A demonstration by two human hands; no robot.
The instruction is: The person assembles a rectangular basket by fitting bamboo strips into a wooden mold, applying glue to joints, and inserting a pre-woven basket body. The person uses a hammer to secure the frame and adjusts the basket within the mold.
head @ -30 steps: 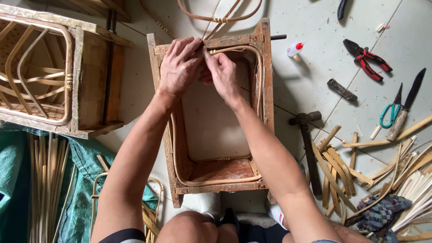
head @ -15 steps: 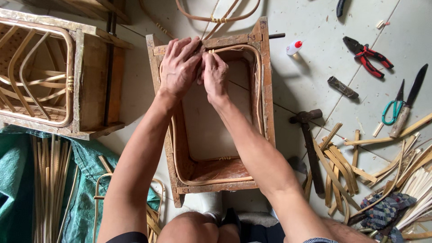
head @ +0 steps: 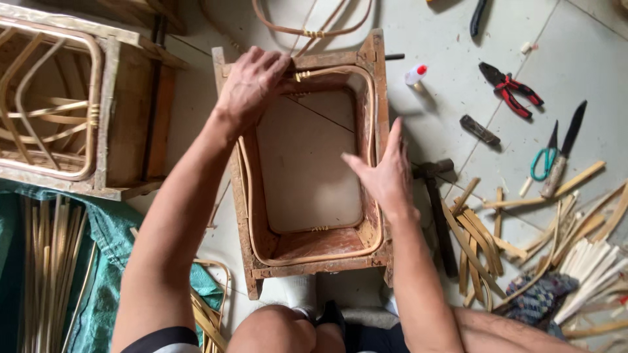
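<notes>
1. Wooden frame (head: 376,98) lies on the floor between the knees, long axis running away from the person; a rattan loop (head: 374,140) lines its inside.
2. Left hand (head: 252,85) — fingers curled down over the far-left corner, pressing the wrapped binding (head: 302,76).
3. Right hand (head: 386,173) — open, fingers spread, holding nothing, beside the right rail.
4. Frame interior: only the loop.

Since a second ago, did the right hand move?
Yes. The right hand left the far edge of the wooden frame and came back toward the person, along the frame's right side, open.
</notes>
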